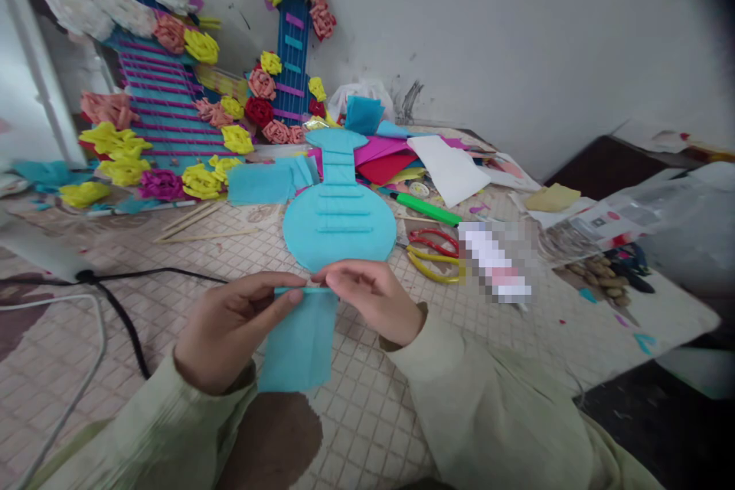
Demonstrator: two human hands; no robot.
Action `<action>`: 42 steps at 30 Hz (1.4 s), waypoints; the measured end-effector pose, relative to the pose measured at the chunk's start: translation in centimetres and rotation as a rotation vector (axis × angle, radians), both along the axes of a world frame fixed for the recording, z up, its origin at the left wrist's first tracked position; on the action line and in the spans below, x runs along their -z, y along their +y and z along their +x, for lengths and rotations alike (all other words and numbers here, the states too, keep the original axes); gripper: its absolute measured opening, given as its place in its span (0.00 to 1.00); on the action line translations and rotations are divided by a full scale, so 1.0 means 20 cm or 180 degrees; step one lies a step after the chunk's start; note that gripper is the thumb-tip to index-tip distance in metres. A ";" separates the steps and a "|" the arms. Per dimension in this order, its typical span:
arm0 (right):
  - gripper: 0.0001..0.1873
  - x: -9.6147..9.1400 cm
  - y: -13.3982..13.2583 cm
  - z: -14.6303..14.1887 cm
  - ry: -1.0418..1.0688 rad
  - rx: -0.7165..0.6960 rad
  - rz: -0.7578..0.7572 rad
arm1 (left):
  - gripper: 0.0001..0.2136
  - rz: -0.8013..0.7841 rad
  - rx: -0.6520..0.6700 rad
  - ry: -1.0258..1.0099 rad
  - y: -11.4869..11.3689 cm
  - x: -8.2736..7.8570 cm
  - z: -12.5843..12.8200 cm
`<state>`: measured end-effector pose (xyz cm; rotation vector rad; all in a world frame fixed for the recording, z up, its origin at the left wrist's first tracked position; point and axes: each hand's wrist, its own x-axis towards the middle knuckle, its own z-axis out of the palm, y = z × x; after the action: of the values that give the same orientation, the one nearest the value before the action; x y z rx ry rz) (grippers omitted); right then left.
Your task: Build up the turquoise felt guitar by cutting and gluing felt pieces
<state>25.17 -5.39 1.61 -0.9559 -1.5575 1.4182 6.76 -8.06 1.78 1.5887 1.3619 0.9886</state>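
Left hand [227,333]: nearly closed, thumb and fingers pinching the top edge of a light-blue sheet [299,348]. Right hand [379,295]: likewise closed, fingertips at that edge's right end. Sheet extends toward the wearer, over the table [376,413]. Just beyond: ribbed blue cutout [340,247]. Right of it: green tool [426,208].

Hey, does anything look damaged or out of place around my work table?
Yes. A dark brown patch interrupts the grid pattern on the table, just nearer you than the blue paper you're holding; stain or tear, I can't tell. Dark scribbles also mark the otherwise pale wall.
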 end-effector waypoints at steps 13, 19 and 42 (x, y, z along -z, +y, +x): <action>0.14 0.04 0.03 0.01 -0.0080 -0.0192 -0.0701 | 0.05 0.0236 -0.0180 0.0043 0.02 -0.06 0.03; 0.14 0.03 0.03 0.01 -0.0004 -0.0304 -0.0785 | 0.06 0.0214 -0.0156 0.0183 0.02 -0.07 0.03; 0.10 0.04 0.03 0.01 0.0025 -0.0298 -0.0591 | 0.08 0.0050 -0.0133 0.0114 0.01 -0.02 0.00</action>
<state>25.44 -4.81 0.86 -0.9951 -1.5012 1.6532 6.70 -7.87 2.13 1.6024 1.4200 1.0023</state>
